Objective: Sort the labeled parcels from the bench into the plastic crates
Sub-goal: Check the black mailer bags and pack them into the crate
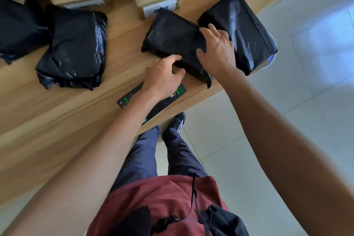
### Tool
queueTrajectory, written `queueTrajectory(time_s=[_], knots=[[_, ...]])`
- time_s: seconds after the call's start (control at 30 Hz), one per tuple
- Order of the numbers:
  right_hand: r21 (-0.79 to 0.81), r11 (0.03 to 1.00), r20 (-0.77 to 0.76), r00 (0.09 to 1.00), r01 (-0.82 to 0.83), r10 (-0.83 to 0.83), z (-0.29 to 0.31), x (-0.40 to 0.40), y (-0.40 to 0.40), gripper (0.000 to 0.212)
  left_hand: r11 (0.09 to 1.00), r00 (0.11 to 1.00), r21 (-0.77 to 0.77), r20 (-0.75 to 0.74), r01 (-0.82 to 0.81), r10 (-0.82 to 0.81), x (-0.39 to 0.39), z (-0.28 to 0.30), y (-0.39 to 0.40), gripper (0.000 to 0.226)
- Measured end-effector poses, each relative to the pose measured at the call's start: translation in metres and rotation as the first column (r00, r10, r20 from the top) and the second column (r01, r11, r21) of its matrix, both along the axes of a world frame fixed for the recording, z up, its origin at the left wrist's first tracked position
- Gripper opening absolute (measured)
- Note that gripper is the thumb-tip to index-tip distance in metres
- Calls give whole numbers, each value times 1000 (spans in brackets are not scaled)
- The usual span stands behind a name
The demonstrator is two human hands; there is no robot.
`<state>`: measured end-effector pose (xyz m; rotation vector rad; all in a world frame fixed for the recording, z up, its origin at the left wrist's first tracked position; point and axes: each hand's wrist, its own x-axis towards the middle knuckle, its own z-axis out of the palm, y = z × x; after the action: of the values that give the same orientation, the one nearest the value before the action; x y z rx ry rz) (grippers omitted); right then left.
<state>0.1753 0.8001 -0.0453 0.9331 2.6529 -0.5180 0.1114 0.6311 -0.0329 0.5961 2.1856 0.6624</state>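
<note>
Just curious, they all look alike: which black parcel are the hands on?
The middle one, by the bench edge; both hands, left and right, touch it, the others lie untouched.

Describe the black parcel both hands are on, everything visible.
The black parcel is a flat, roughly rectangular packet in glossy, wrinkled black plastic, lying askew on the wooden bench near its front edge. No label shows. The left hand grips its near edge; the right hand rests on its right end. A neighbouring black parcel lies alongside on its right.
</note>
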Motion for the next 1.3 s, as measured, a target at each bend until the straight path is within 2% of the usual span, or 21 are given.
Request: queueTrajectory(time_s=[0.3,0.43,0.57,0.7,0.87,1.07,1.3], knots=[[-112,989,-47,993,99,-105,-12,12,3,65,998,999,-58,-29,-32,30,1,0,10,52],[-176,973,-57,985,148,-160,-17,14,-2,57,996,997,-40,12,-81,81,4,3,11,55],[-247,933,-72,955,262,-287,-19,21,-11,57,988,984,-6,92,-154,154,6,8,11,56],[-300,875,-124,893,381,-432,-14,28,-17,51,991,988,28,79,-134,132,11,16,13,57],[-430,782,-243,777,451,-581,7,32,-25,30,962,968,152,150,-226,203,12,24,14,57],[-538,692,-303,656,481,-691,38,39,-50,35,912,951,282,169,-299,259,21,37,-1,50],[-684,607,-351,547,404,-760,73,52,-75,34,897,964,356,51,-260,260,30,58,-23,61]])
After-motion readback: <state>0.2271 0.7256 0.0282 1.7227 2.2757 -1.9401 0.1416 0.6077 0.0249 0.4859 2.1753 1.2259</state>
